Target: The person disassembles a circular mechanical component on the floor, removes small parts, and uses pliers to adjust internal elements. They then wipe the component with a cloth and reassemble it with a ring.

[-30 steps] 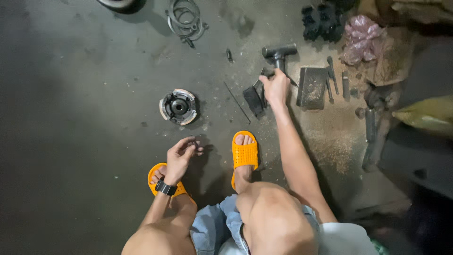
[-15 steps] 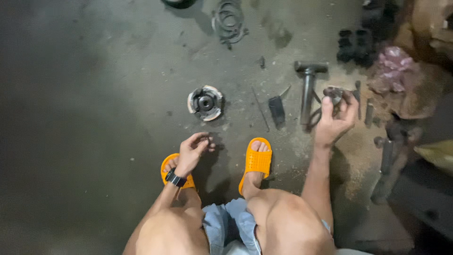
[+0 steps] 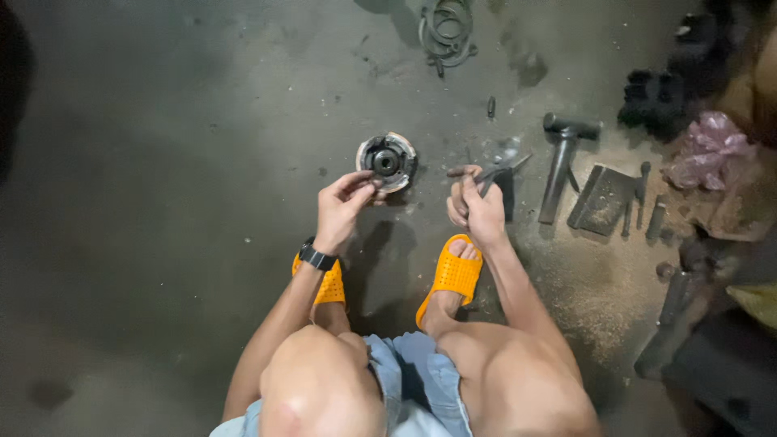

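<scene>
I squat on a dark concrete floor in orange sandals. A round metal part (image 3: 387, 161) with a dark hub lies on the floor in front of me. My left hand (image 3: 341, 206), with a black watch at the wrist, is raised just beside it, its fingers pinched around something small that I cannot make out. My right hand (image 3: 477, 209) grips pliers (image 3: 497, 171), whose grey jaws point up and to the right.
A hammer (image 3: 564, 159) lies to the right, beside a flat metal block (image 3: 603, 200) and some rods (image 3: 655, 218). Wire rings (image 3: 446, 31) lie at the top. Black parts (image 3: 651, 99), a pink bag (image 3: 712, 151) and dark clutter fill the right edge.
My right hand came back from the tools at the right to in front of my right foot, now holding pliers. My left hand rose towards the round part. The view shifted.
</scene>
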